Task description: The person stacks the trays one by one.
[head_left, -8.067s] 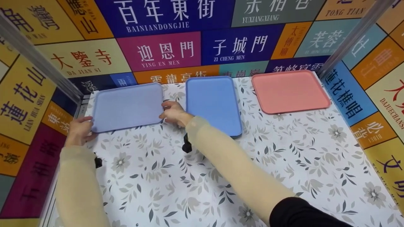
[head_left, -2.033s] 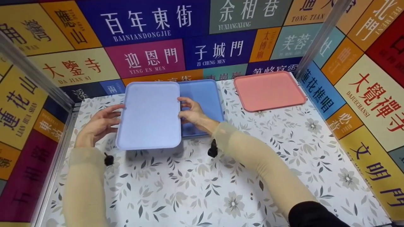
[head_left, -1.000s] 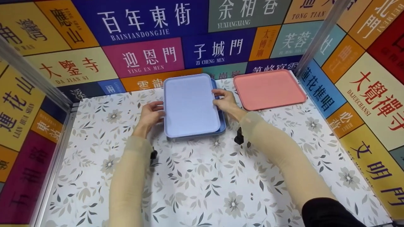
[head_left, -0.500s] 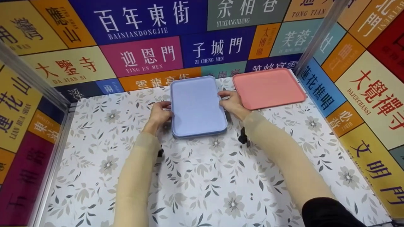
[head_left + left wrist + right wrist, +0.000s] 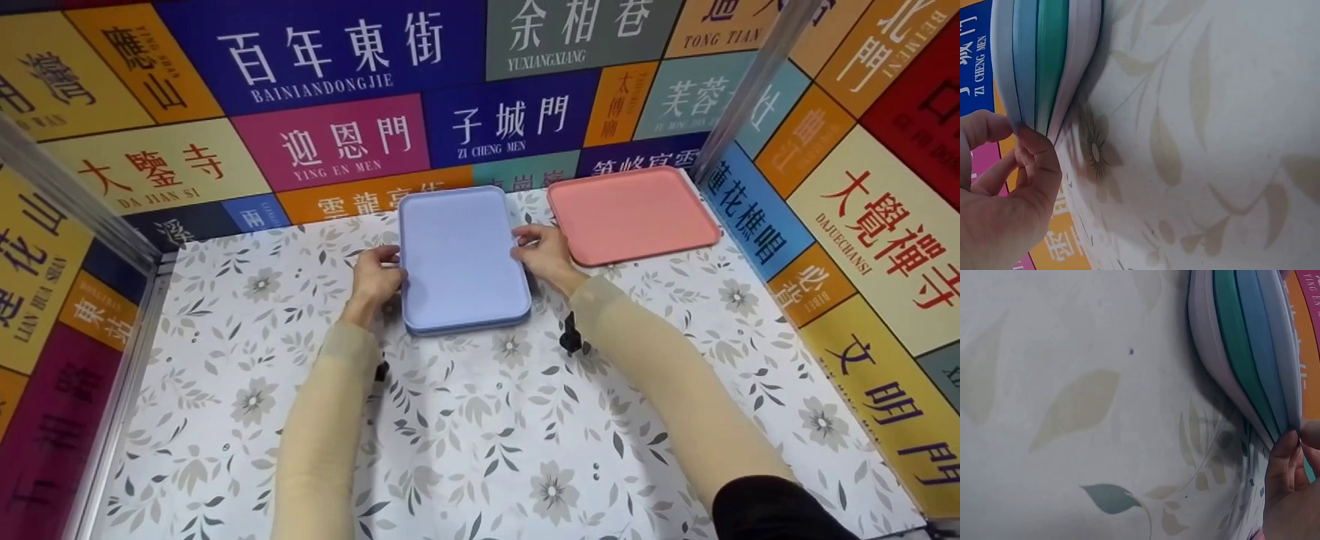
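Observation:
A lavender tray lies lengthwise on top of a stack of several trays at the back middle of the table. Below it, the wrist views show the edges of a blue tray, a green tray and a pale pinkish tray. My left hand pinches the lavender tray's left rim between thumb and fingers. On the opposite long side, my right hand pinches its right rim. Fingertips of both hands also touch the edges of the trays underneath.
A pink tray lies to the right of the stack, close beside my right hand. White floral cloth covers the table. Printed panels stand along the back and both sides, with metal posts at the corners.
The lavender tray was lifted from the table's left, turned lengthwise, carried right and lowered onto the blue tray. Over the last half second, it has stayed on the stack with both hands at its sides.

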`<state>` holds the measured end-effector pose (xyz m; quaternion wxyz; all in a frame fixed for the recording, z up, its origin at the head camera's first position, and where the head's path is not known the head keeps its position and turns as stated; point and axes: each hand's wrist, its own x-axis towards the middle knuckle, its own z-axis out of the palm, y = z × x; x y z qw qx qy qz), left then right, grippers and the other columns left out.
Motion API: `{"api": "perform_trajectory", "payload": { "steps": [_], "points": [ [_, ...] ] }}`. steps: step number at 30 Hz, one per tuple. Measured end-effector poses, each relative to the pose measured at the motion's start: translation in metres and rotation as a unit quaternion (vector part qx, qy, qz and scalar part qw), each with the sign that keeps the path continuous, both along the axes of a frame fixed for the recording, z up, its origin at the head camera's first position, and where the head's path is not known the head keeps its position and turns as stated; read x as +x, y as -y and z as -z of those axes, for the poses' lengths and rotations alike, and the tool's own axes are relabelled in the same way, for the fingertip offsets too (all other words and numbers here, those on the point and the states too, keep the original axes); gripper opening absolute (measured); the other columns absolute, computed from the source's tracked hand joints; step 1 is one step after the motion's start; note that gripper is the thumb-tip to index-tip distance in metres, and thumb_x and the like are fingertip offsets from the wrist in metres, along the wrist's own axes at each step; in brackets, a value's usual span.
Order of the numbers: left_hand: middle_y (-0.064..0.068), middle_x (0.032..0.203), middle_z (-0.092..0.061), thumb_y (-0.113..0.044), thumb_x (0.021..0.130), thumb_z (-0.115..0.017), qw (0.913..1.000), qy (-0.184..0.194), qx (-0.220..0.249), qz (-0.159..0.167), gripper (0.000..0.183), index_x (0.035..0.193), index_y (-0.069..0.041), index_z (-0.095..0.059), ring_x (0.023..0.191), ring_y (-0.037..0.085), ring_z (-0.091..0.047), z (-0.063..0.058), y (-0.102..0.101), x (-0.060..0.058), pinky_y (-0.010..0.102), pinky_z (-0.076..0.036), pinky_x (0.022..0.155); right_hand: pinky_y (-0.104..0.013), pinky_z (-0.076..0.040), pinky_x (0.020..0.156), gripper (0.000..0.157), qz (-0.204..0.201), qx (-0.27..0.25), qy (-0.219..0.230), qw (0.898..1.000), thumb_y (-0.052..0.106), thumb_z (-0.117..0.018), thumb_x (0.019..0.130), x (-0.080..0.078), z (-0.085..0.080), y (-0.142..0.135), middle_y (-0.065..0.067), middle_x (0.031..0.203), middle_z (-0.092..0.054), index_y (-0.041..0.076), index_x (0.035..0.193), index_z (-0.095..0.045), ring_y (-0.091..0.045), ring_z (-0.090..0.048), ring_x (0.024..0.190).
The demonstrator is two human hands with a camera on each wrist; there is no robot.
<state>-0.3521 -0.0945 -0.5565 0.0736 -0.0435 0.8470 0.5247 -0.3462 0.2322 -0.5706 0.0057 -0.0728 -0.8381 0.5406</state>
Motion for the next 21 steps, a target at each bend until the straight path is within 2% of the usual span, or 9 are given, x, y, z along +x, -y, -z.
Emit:
{"api": "perform_trajectory", "payload": {
  "steps": [6,8,9,12,13,15,16,17,21],
  "points": [
    [0.021,0.136,-0.069,0.010,0.088,-0.060,0.9992,0.038,-0.003,0.010,0.068,0.155,-0.001,-0.064,0.109,0.026,-0.066,-0.001,-0.001,-0.009,0.024,-0.059,0.075,-0.017,-0.054,0.077,0.035,0.004,0.021,-0.021,1.000,0.003,-0.079,0.096,0.000,-0.002,-0.001,-0.007,0.106,-0.072,0.001,0.131,-0.080,-0.014,-0.067,0.092],
    [0.017,0.126,-0.073,0.004,0.087,-0.063,0.9989,0.032,-0.033,0.010,0.063,0.150,-0.001,-0.067,0.103,0.025,-0.068,0.013,0.000,-0.023,0.028,-0.061,0.074,-0.015,-0.052,0.074,0.033,0.002,0.036,-0.024,0.999,0.004,-0.079,0.096,0.001,-0.002,-0.002,-0.006,0.104,-0.073,0.001,0.129,-0.081,-0.011,-0.065,0.089],
    [0.014,0.120,-0.075,0.001,0.087,-0.065,0.9986,0.024,-0.046,0.013,0.061,0.147,-0.003,-0.070,0.101,0.024,-0.069,0.026,0.001,-0.032,0.029,-0.062,0.075,-0.015,-0.052,0.073,0.032,-0.001,0.044,-0.024,0.999,0.004,-0.078,0.096,0.001,-0.002,-0.003,-0.006,0.103,-0.073,0.001,0.128,-0.081,-0.009,-0.064,0.088],
    [0.013,0.118,-0.077,-0.004,0.088,-0.065,0.9954,0.016,-0.094,0.009,0.057,0.145,-0.003,-0.071,0.105,0.026,-0.072,0.024,-0.003,-0.032,0.036,-0.065,0.089,-0.020,-0.058,0.072,0.032,-0.014,0.049,-0.011,0.999,0.005,-0.077,0.097,0.003,-0.004,-0.007,-0.005,0.103,-0.074,0.001,0.129,-0.081,-0.006,-0.063,0.084],
    [0.014,0.120,-0.077,-0.004,0.089,-0.065,0.9948,0.014,-0.101,0.006,0.057,0.145,-0.003,-0.071,0.109,0.028,-0.071,0.021,-0.004,-0.029,0.039,-0.065,0.095,-0.024,-0.061,0.073,0.033,-0.021,0.047,-0.004,0.999,0.005,-0.077,0.098,0.004,-0.006,-0.008,-0.005,0.104,-0.074,0.002,0.130,-0.080,-0.006,-0.064,0.083],
    [0.017,0.131,-0.075,-0.005,0.093,-0.062,0.9930,0.021,-0.116,0.005,0.056,0.149,-0.004,-0.068,0.122,0.032,-0.070,-0.001,-0.010,-0.015,0.045,-0.061,0.110,-0.033,-0.067,0.078,0.033,-0.034,0.038,0.012,0.999,0.005,-0.076,0.099,0.006,-0.009,-0.009,-0.005,0.106,-0.074,0.002,0.132,-0.080,-0.006,-0.065,0.081],
    [0.020,0.137,-0.073,-0.005,0.095,-0.062,0.9913,0.029,-0.129,0.003,0.057,0.152,-0.003,-0.066,0.127,0.035,-0.068,-0.019,-0.015,-0.003,0.049,-0.058,0.115,-0.037,-0.069,0.080,0.033,-0.041,0.033,0.021,0.998,0.005,-0.076,0.099,0.007,-0.012,-0.010,-0.005,0.108,-0.074,0.003,0.133,-0.079,-0.007,-0.067,0.081],
    [0.021,0.139,-0.072,-0.007,0.096,-0.061,0.9902,0.026,-0.137,0.004,0.056,0.152,-0.003,-0.065,0.129,0.036,-0.068,-0.024,-0.016,0.000,0.049,-0.057,0.117,-0.040,-0.070,0.082,0.033,-0.049,0.032,0.027,0.998,0.005,-0.075,0.100,0.007,-0.014,-0.011,-0.007,0.109,-0.074,0.003,0.133,-0.079,-0.008,-0.068,0.080],
    [0.021,0.142,-0.073,-0.013,0.097,-0.063,0.9845,0.008,-0.173,0.025,0.053,0.148,-0.002,-0.068,0.131,0.037,-0.068,-0.042,-0.024,0.007,0.049,-0.056,0.118,-0.028,-0.066,0.076,0.031,-0.080,0.053,0.035,0.995,0.007,-0.073,0.101,0.007,-0.026,-0.016,-0.013,0.115,-0.077,0.002,0.132,-0.079,-0.010,-0.069,0.083]
  ]
}}
